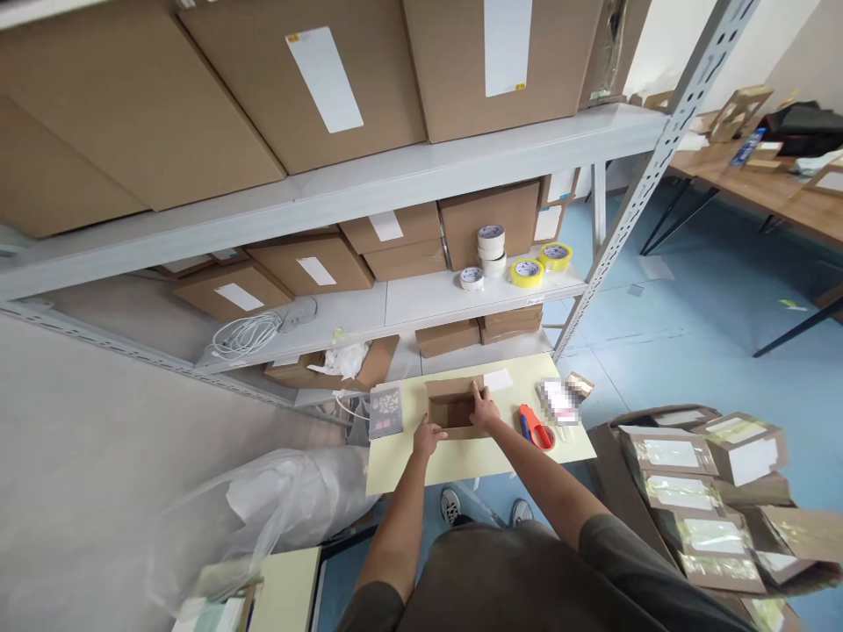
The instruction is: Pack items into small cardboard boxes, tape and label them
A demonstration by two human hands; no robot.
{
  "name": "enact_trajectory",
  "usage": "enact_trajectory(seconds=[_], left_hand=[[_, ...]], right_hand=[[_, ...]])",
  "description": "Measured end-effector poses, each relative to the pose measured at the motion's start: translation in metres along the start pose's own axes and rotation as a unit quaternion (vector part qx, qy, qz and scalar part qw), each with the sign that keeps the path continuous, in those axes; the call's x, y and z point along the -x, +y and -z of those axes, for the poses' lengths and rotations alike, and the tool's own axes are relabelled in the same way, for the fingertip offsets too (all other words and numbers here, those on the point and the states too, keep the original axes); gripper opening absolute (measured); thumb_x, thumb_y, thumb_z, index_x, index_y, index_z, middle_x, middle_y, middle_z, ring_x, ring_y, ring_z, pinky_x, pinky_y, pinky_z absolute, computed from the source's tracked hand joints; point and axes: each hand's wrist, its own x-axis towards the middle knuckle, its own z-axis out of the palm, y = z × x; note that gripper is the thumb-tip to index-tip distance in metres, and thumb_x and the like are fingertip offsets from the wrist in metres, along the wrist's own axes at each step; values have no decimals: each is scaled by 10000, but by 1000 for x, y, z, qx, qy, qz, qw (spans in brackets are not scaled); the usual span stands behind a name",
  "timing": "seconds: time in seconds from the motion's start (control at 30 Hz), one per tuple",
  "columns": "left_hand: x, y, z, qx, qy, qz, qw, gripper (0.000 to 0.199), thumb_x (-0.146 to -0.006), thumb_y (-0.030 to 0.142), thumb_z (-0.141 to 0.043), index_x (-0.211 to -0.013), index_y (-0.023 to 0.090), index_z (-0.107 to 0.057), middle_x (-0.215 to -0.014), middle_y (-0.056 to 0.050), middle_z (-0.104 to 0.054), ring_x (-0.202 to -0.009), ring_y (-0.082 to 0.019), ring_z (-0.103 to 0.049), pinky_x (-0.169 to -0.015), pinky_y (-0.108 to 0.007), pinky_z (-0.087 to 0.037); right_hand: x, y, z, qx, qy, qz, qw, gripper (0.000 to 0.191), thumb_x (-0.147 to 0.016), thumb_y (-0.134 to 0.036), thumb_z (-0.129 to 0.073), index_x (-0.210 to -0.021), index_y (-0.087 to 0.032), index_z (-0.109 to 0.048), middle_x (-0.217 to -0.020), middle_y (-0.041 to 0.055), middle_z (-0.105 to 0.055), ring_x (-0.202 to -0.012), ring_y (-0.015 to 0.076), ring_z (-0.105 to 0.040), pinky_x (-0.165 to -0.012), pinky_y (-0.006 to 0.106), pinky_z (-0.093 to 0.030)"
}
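Note:
A small open cardboard box [453,387] sits on the pale yellow table with its flaps folded out and its brown inside showing. My left hand [428,436] grips the near left corner, thumb at the rim and fingers bent over the near flap. At the right side, my right hand [485,410] holds the wall, one finger stretched along the edge toward the far corner. A dark patterned booklet or flat pack [385,412] lies left of the box. To the right is a red and blue tape dispenser [535,428]. Behind my right hand lies a white paper [498,379].
Shelving [435,162] with large cartons stands beyond the table [395,471]. Its middle shelf bears white tape rolls [491,241], yellow tape rolls [527,273] and a coiled white cable [247,337]. Taped small boxes [681,491] fill a big carton at right; plastic wrap [296,491] bulges at left.

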Motion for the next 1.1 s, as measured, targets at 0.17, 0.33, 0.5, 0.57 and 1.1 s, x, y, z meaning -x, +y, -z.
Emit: enact_trajectory(seconds=[0.17,0.33,0.5,0.57,1.1], left_hand=[[0,-5,-7,7,21,1,1000,123,-782,222,-869,-902,209,-843,-1426,-74,-682,-1131,-257,-723,-973,-325,-530],[1,1,-6,-13,17,7,1000,119,-805,251,-848,-923,235,-856,-1466,-40,-657,-1141,-253,-711,-970,-318,-534],[6,6,-2,-6,18,-9,1000,110,-849,294,-817,-940,245,-855,-1481,-34,-639,-1129,-232,-705,-968,-305,-525],[7,5,-2,-5,17,-18,1000,131,-879,348,-793,-938,246,-850,-1454,-44,-651,-1093,-230,-711,-948,-309,-523],[-23,-89,27,186,4,-95,978,673,-924,221,-645,-1570,198,-455,-1576,-185,-524,-1444,-307,-524,-1180,-407,-420]], right_hand=[[-19,6,-16,26,-12,-20,999,1033,-822,-185,-712,-1697,-298,-173,-1688,244,-241,-1324,352,-600,-997,414,-506],[-28,15,-20,33,10,-8,999,805,-878,-150,-595,-1630,-223,-317,-1553,253,-390,-1284,338,-599,-992,414,-493],[-31,15,-17,60,10,-8,998,757,-894,-158,-566,-1614,-191,-336,-1552,274,-394,-1396,373,-485,-1075,473,-434],[-29,16,-16,82,14,-13,996,782,-894,-189,-590,-1629,-195,-323,-1628,283,-317,-1508,406,-362,-1138,521,-367],[-29,-171,-100,4,50,162,985,686,-980,-244,-453,-1656,-168,-367,-1691,139,-408,-1633,296,-212,-1289,524,-276]])
